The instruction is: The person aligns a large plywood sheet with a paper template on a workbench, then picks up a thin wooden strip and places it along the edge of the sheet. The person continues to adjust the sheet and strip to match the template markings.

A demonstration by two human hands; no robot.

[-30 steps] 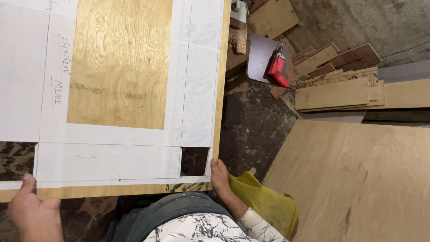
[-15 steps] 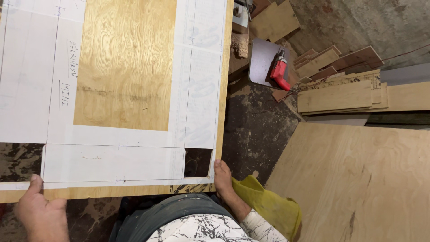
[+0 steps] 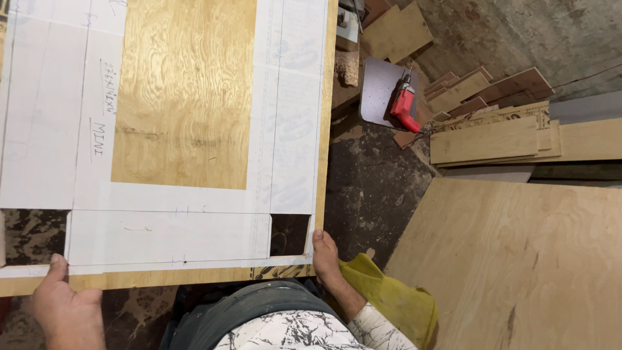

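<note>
Head view: I see my left hand (image 3: 65, 311) gripping the near edge of the plywood sheet (image 3: 184, 97), thumb on top near its near-left corner, the fingers curled under and hidden. My right hand (image 3: 327, 262) clasps the near-right corner of the same sheet, thumb lying along its right edge, its fingers hidden too. White paper templates (image 3: 168, 236) with pencil lines cover most of the sheet, leaving a bare golden rectangle in the middle. A yellow cloth (image 3: 389, 298) hangs just beside my right wrist. On the dark floor (image 3: 369, 188) to the right lies a large plywood panel (image 3: 518, 266). Farther off, a red power drill (image 3: 403, 107) rests on a grey board (image 3: 379, 91), beside stacked wood offcuts (image 3: 492, 136).
</note>
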